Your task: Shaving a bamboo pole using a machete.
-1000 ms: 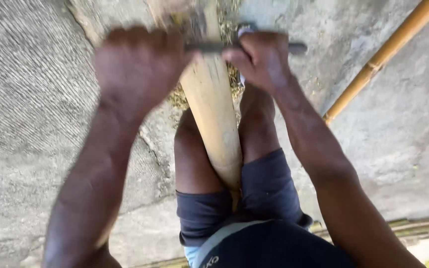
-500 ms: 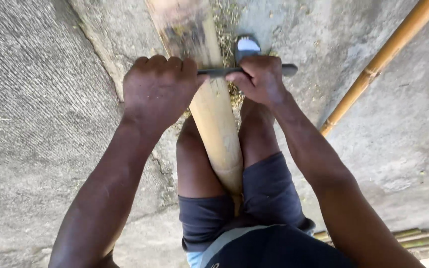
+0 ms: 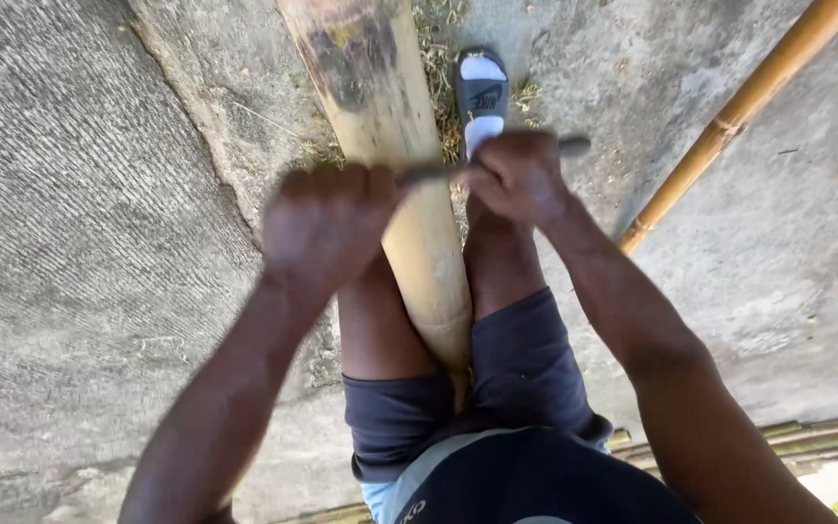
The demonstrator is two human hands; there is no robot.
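Seen from above, straight down the body. Thick bamboo pole [image 3: 409,194] clamped between the thighs, near end tucked at the dark shorts [image 3: 497,388], far end running up out of the top edge, a dark scorched-looking patch near the far part. Pale and smooth along the near stretch.

Left hand [image 3: 327,228] clenched in a fist on the left side of the pole, knuckles up, wrist bent slightly, forearm stretched out long from the lower left. Blurred by motion, so individual fingers hard to tell. Right hand [image 3: 516,180] likewise clenched, on the right side of the pole and a little farther than the left, forearm coming in from the lower right. Both fists closed on a thin dark blade [image 3: 438,173] laid crosswise over the pole, one end sticking out past the right fist, the middle touching the pole's upper surface. Arms nearly straight, elbows spread wide either side of the knees.

Beyond the right hand, a foot in a white sock and dark slide sandal [image 3: 482,97], toes pointing far, just beside the pole among dry grass scraps. Rough grey concrete ground [image 3: 70,243] all around. Thinner yellow bamboo cane [image 3: 739,107] lying diagonally at right, well apart from the hands. More split bamboo strips [image 3: 817,437] near the lower right edge.
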